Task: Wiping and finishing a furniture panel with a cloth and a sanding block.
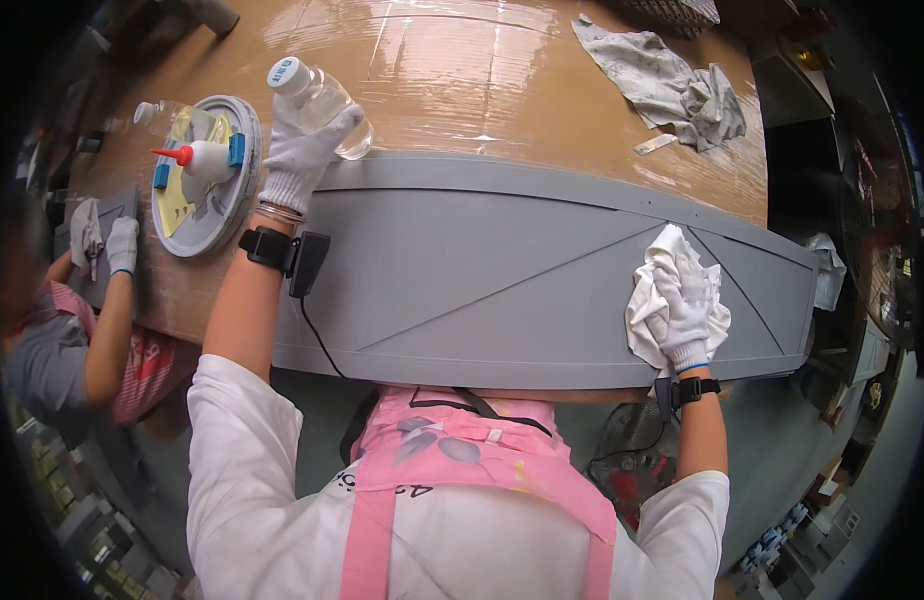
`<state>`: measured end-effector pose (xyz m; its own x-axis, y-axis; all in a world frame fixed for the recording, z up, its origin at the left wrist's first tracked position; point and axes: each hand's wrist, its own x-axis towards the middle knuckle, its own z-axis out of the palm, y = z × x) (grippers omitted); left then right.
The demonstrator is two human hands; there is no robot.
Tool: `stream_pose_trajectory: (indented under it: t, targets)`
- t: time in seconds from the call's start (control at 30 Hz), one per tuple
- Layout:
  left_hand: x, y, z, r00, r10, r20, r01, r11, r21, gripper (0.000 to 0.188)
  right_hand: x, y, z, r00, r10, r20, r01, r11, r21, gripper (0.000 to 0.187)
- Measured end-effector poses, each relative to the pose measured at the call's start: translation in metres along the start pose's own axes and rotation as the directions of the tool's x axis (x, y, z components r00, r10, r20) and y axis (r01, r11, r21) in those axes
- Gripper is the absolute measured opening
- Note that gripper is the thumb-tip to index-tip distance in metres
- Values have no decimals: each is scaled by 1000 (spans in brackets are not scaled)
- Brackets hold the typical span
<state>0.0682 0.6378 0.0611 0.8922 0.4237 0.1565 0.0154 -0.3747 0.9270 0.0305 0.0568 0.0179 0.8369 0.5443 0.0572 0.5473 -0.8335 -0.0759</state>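
Note:
A long grey panel [462, 270] with diagonal grooves lies across the near side of the table. My left hand [304, 148], in a white glove, is wrapped round a clear plastic bottle [327, 100] with a white cap and clear liquid inside. It holds the bottle tilted by the panel's far left edge. On the panel's right part, my right hand [685, 310], gloved too, presses a crumpled white cloth [649, 300] onto the surface near where the grooves meet. Some of its fingers are hidden among the folds.
Left of the bottle, a round grey lid [222, 235] carries a white squeeze bottle [210, 162] with a red nozzle and blue blocks. A stained rag [652, 85] lies at the far right of the film-covered table [462, 60]. A co-worker [72, 350] works at the left.

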Motion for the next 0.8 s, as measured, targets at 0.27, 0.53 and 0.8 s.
stream_pose_trajectory:
  t: [0.27,0.53,0.8]
  targets:
    - [-115,52,-99,984,-159,75,143,974,177,75,0,0,-3,998,-55,6,55,998,6,69]
    - [-208,73,-95,869,-472,145,43,365,930,75,5,-3,-6,991,-123,-44,122,992,-18,64]
    - [-222,57,-90,930,-238,280,-248,156,956,62,2,-1,-6,990,-131,-45,129,991,-42,65]
